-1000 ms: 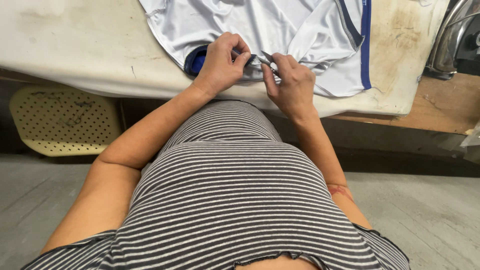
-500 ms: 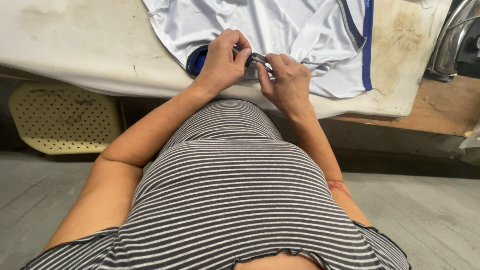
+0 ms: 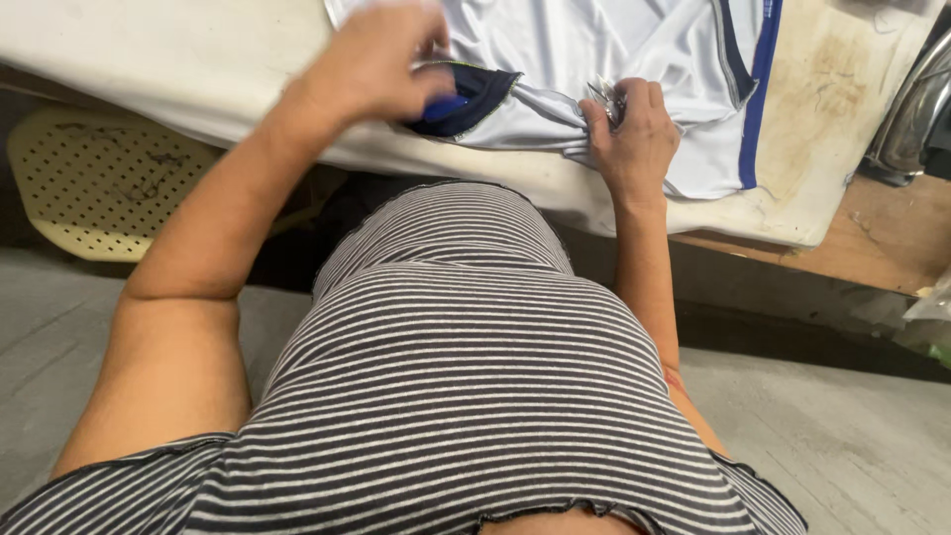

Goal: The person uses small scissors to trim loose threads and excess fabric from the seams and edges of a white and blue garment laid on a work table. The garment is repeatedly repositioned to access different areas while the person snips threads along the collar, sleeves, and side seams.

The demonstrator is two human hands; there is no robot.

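A white garment (image 3: 614, 45) with blue trim and a navy collar (image 3: 475, 99) lies on a padded white table (image 3: 178, 69). My left hand (image 3: 381, 59) is blurred by motion. It hovers over the collar with its fingers curled, and its grip is unclear. My right hand (image 3: 634, 144) rests on bunched fabric at the table's near edge. It pinches a small metal snipping tool (image 3: 604, 94) that pokes out above the fingers. My striped top fills the lower part of the view.
A cream perforated plastic seat (image 3: 109, 178) stands low at the left beneath the table. A shiny metal object (image 3: 911, 109) sits at the right edge above a wooden ledge (image 3: 872, 238). Grey concrete floor (image 3: 842, 436) lies below.
The hands, close together on the fabric before, have parted. My left hand swung up and left over the collar, and my right hand kept the metal tool. The camera moved closer.
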